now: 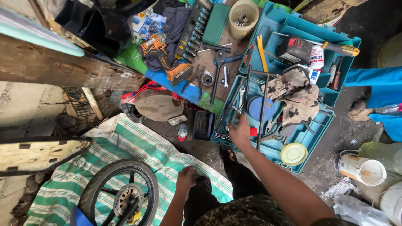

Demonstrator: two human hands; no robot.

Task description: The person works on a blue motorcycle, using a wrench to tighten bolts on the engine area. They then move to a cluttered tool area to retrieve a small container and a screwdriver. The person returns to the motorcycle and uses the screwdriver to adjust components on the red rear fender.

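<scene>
The right hand (240, 133) covers whatever its fingers touch in the teal tool case (312, 144), so its grip cannot be told. The motorcycle wheel (119, 196) is cut off by the near edge. The left hand (186, 179) shows only its back.

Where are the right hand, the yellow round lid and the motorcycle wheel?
right hand (240, 133): head view, back of the hand.
yellow round lid (293, 154): head view, centre of the lid.
motorcycle wheel (98, 183): head view, black tyre, upper left.
</scene>
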